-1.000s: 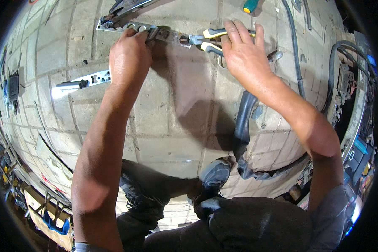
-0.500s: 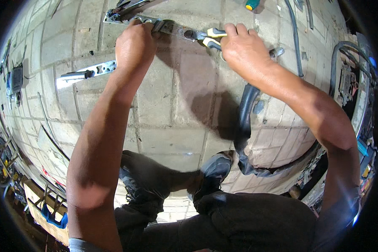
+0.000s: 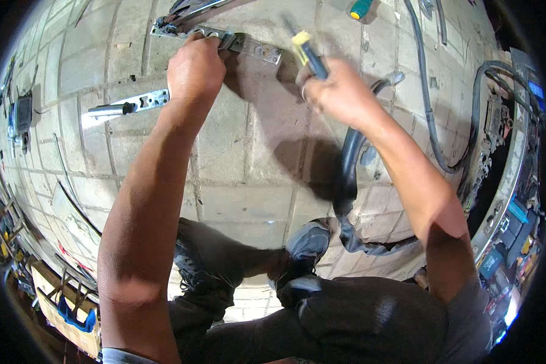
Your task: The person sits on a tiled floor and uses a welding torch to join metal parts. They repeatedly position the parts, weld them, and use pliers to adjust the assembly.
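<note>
Paved floor of pale concrete blocks (image 3: 249, 151) fills the view, seen from above by a person crouching over it, dark shoes and trousers near the lower edge. Toward the far edge of the floor lies a perforated metal bracket (image 3: 252, 47), a flat galvanised strip with a row of holes. The left hand (image 3: 195, 68) presses down on the strip's left portion, fingers curled over it, clamped on the metal.

A moment earlier the right hand was down at the strip's right end, working pliers against it. Now the right hand (image 3: 337, 91) has lifted clear and drawn back toward the person, closed in a fist around the yellow-and-blue handles of the pliers (image 3: 308, 53), which point up and away. The tool's tip is hidden, so nothing shows whether it holds anything. The strip's right end now lies bare, which suggests that spell of gripping or twisting has ended.

A second bracket (image 3: 127, 106) lies apart, nearer the left edge. A thick black hose (image 3: 346, 176) curves beside the right forearm, and a green-handled screwdriver (image 3: 361, 8) rests at the far edge.
</note>
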